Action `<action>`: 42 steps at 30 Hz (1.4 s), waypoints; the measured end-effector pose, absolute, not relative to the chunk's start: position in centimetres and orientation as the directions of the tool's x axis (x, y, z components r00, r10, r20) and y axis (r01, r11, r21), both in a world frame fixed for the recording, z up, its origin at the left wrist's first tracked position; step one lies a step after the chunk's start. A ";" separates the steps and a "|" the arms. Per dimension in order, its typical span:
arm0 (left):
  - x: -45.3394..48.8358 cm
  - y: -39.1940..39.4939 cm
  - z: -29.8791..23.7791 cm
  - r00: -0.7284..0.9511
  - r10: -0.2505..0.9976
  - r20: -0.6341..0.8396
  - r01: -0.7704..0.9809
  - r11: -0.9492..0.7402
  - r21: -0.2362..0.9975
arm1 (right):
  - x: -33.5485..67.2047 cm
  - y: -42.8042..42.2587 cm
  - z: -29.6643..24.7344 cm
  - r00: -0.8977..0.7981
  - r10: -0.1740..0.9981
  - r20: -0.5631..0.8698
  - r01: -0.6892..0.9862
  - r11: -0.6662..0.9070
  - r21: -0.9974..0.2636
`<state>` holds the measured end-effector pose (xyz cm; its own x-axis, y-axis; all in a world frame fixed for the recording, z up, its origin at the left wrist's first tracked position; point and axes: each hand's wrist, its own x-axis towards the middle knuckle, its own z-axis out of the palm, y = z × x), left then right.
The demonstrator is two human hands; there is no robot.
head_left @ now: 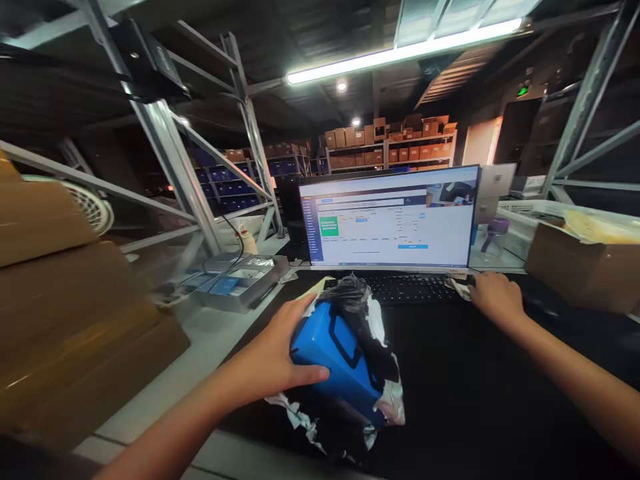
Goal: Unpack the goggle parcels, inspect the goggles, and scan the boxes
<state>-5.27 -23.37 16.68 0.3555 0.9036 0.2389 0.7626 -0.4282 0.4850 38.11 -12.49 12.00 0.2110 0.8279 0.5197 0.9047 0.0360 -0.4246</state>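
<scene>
My left hand [280, 347] grips the left side of a blue box [333, 353], its thumb lying across the near face. Black markings run over the box's surface. A torn plastic mailing bag [385, 333], black with white ragged edges, still wraps its right side and underside. The box sits tilted on the black desk mat [450, 413]. Beyond the right end of the keyboard [410, 288], my right hand [495, 300] is closed, with its fingers curled away from view. A small white object [459, 288] shows beside those fingers; what they hold cannot be made out.
A lit monitor [385, 220] stands behind the keyboard. Large cardboard boxes [65, 320] are stacked at the left. A grey tray [240, 283] with small items sits left of the mat. An open carton [585, 267] stands at the right, and metal frame posts [170, 160] rise at the left.
</scene>
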 end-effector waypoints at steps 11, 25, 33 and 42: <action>-2.2 -23.6 17.8 0.178 0.968 0.175 0.835 -0.243 0.493 | 21.4 -18.9 12.6 -0.391 0.782 0.485 0.487 0.623 -0.612; -1.3 -25.5 19.3 0.459 0.873 0.165 0.734 -0.477 0.483 | 21.9 -16.5 14.7 -0.386 0.517 0.764 0.332 0.851 -0.408; 0.1 -25.8 19.5 0.433 0.897 0.086 0.726 -0.404 0.556 | 26.2 -16.6 17.1 -0.659 0.334 0.674 0.174 0.940 -0.295; -1.3 -24.1 18.4 0.223 0.974 -0.046 0.644 -0.111 0.757 | 24.1 -16.0 15.1 -0.418 0.486 0.768 0.254 0.874 -0.415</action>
